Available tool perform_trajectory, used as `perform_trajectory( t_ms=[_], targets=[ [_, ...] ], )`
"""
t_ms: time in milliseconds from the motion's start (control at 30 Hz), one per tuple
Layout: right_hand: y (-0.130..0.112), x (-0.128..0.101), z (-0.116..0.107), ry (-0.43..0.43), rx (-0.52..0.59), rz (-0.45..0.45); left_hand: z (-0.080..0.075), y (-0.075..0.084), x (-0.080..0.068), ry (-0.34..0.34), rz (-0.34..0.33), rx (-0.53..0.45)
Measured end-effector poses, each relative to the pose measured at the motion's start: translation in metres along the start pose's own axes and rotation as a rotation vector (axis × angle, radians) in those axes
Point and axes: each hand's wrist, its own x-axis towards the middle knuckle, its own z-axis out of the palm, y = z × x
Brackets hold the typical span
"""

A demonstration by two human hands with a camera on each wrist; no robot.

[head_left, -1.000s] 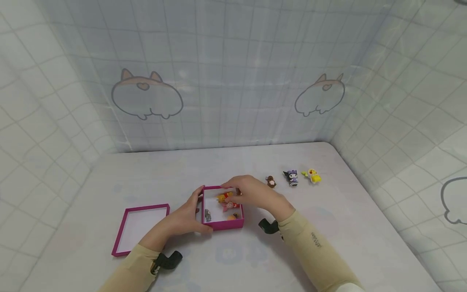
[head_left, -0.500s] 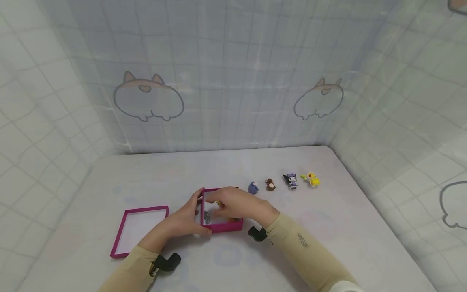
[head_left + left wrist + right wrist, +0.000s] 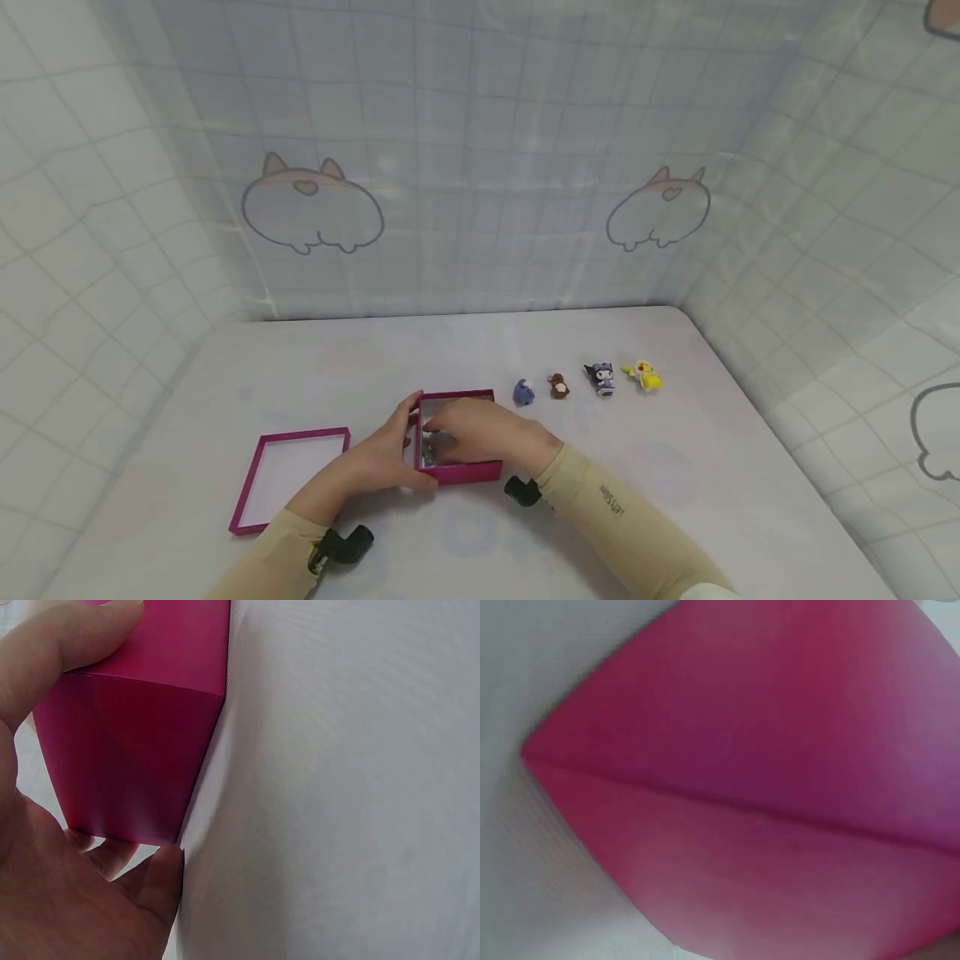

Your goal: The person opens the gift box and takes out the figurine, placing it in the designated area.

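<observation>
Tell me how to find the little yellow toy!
Look at the white table, then the row of four small figures right of the open magenta box. The yellow toy is last, farthest right, beside the purple-and-black figure. It's the only yellow one.

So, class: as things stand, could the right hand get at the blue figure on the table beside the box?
Probably yes. The right hand is inside the pink box, and the blue figure stands just beyond the box's far right corner, with bare table around it and nothing in the way.
</observation>
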Motion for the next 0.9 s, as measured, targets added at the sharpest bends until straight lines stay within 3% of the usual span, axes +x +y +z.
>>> perform_trajectory(
  t_ms=[267,467,900],
  targets=[
    [-0.005,0.006,0.007,-0.015,-0.056,0.033,-0.001,-0.003,-0.003,0.016,-0.016,0.019],
    [-0.007,0.008,0.008,-0.025,-0.086,0.038,0.001,-0.003,-0.005,0.011,0.009,0.006],
    [-0.009,0.014,0.006,-0.025,-0.148,0.096,0.0,0.0,0.002,0.006,0.012,-0.004]
  ],
)
